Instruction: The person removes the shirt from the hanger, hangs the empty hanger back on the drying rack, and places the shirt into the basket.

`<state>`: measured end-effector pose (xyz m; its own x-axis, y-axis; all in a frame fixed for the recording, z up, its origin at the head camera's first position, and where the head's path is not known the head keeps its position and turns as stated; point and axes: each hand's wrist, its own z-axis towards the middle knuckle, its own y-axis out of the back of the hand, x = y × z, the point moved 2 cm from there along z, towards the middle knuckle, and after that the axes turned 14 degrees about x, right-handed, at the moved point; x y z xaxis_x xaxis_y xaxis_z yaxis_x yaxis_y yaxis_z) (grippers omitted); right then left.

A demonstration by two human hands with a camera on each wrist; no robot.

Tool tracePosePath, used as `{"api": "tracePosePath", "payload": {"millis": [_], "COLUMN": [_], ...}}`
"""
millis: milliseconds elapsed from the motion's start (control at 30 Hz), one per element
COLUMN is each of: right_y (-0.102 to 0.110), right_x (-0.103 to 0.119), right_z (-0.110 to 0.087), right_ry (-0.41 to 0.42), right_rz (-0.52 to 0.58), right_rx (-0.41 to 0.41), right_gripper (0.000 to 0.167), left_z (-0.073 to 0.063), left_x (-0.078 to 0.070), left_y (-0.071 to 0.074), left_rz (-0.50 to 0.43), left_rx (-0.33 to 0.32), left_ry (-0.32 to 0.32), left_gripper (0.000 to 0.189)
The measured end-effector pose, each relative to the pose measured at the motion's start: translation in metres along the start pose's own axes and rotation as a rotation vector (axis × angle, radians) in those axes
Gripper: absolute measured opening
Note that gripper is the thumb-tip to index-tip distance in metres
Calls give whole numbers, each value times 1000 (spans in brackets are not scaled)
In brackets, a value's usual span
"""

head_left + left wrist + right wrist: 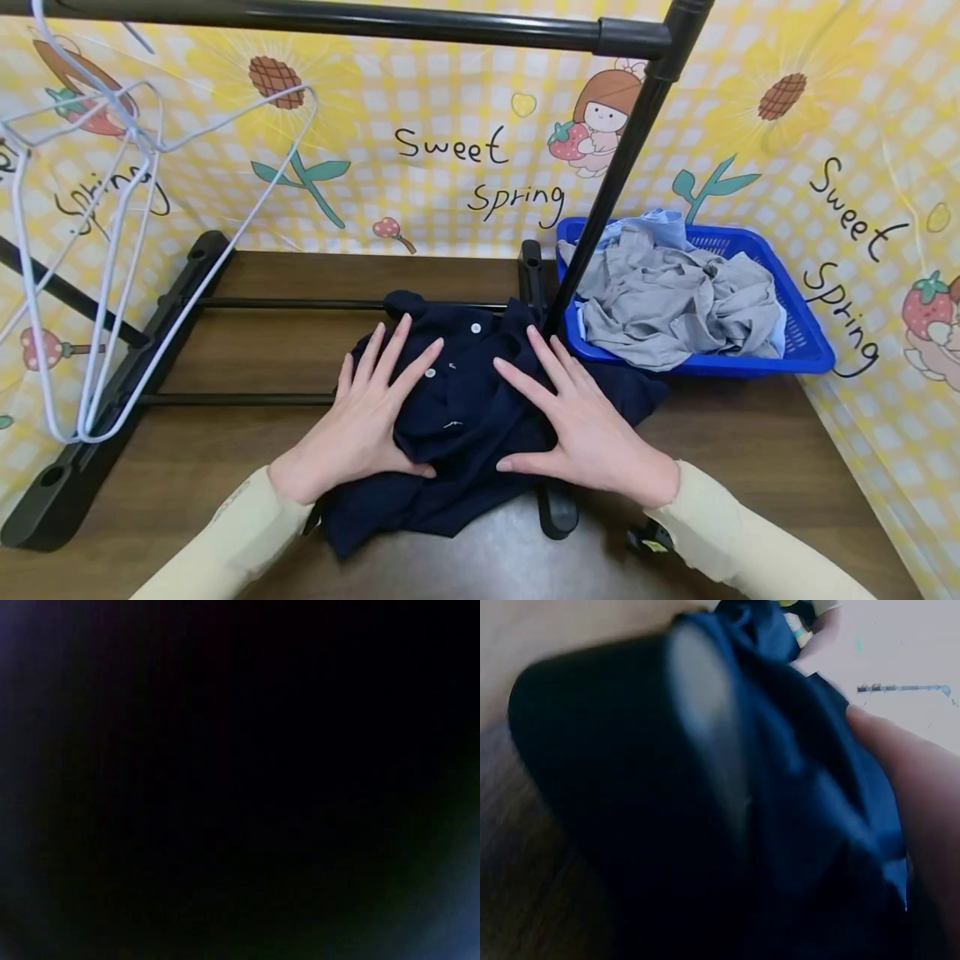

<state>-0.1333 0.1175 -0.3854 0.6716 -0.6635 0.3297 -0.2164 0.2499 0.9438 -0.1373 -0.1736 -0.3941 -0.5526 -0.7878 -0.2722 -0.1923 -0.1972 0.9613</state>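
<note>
A dark navy shirt [465, 392] with white buttons lies rumpled over the base of a black rack, its collar toward the back. On its left side rests my left hand [367, 417], fingers straight and spread. My right hand [581, 421] lies on the shirt's right side, also with spread, straight fingers. Neither hand grips the cloth. In the right wrist view, navy cloth [810, 795] fills the middle, blurred, with part of a hand [907, 765] at the right. The left wrist view is almost wholly black.
The black garment rack's post [622, 167] rises beside the shirt, with a top bar [420, 23] above. White wire hangers [112, 250] hang at the left. A blue basket [806, 354] holding grey and light blue clothes stands at the right. Patterned cloth [450, 100] covers the back.
</note>
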Motion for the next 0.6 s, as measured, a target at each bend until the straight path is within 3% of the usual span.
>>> {"api": "tracePosePath", "payload": {"millis": [200,333,467,600], "right_y": [-20,-25,-26,-23], "right_x": [-20,-27,-29,-29], "right_z": [19,28,33,37], "right_ry": [24,14,2,42], "right_rz": [43,29,-39,-84], "right_rx": [25,37,50,48], "right_gripper": [108,105,94,84], "left_z": [21,29,31,30], "left_x": [11,19,25,27], "left_y": [-11,-15,-17,-20], "left_rz": [-69,-116,-126,-150], "left_rx": [125,177,144,43], "left_ry": [19,-6,-86,-169], "left_gripper": [150,142,112,72]}}
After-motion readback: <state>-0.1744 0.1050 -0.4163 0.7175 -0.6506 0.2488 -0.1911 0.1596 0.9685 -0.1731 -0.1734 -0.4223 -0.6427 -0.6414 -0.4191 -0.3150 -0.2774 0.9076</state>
